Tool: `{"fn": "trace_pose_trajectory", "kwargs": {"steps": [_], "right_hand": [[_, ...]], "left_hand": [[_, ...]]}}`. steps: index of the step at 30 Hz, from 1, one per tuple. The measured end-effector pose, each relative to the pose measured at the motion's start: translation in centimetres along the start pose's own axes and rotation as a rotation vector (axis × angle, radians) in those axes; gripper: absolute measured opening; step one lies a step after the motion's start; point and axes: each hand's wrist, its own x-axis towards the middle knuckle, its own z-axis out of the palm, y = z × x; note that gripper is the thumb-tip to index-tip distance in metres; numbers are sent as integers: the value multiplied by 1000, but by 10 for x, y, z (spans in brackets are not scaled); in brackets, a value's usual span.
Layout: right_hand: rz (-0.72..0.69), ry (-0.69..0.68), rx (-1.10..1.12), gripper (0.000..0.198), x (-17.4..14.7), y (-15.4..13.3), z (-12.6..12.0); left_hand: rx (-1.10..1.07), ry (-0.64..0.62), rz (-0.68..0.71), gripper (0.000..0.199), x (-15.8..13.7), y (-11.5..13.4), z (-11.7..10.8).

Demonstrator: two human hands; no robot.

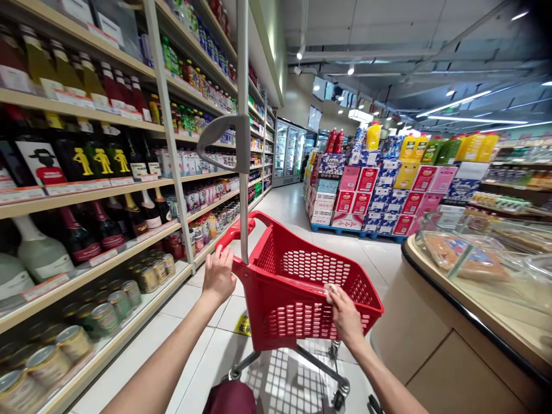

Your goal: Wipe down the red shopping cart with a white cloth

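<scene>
In front of me stands a red plastic shopping cart [297, 270] with perforated basket walls, on a grey wheeled frame. My left hand [221, 276] is closed on the red part at the cart's left end, beside a tall metal pole [244, 201] with a grey loop handle [224, 144]. At the basket's near rim, my right hand [347, 316] pinches a small crumpled white wipe [330, 292] against the red plastic. The finger pads of both hands are partly hidden. No goods show in the visible part of the basket.
Shelves [112, 198] of bottles and cans line the left side. A display of stacked boxes [366, 195] and juice bottles stands ahead. On the right is a curved counter [431, 310] with packaged food. Glass-door fridges [288, 149] are far back, beyond the tiled floor [280, 201].
</scene>
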Motion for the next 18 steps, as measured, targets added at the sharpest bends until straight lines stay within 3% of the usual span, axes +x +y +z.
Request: {"fn": "trace_pose_trajectory", "kwargs": {"steps": [2,5,8,13,18], "right_hand": [[-100,-38,122,38,16,-57,28],[-246,-13,290,37,41,-143,70],[-349,16,309,34,51,-179,88],[-473,34,295,32,74,-185,62],[-701,233,305,36,181,-259,16]], "left_hand": [[3,-68,33,54,4,-6,-2],[-7,-73,64,56,4,-5,-1],[-41,-86,97,61,0,-5,-1],[-98,-112,80,62,-3,-7,-4],[-127,-151,73,65,-3,-7,-1]]}}
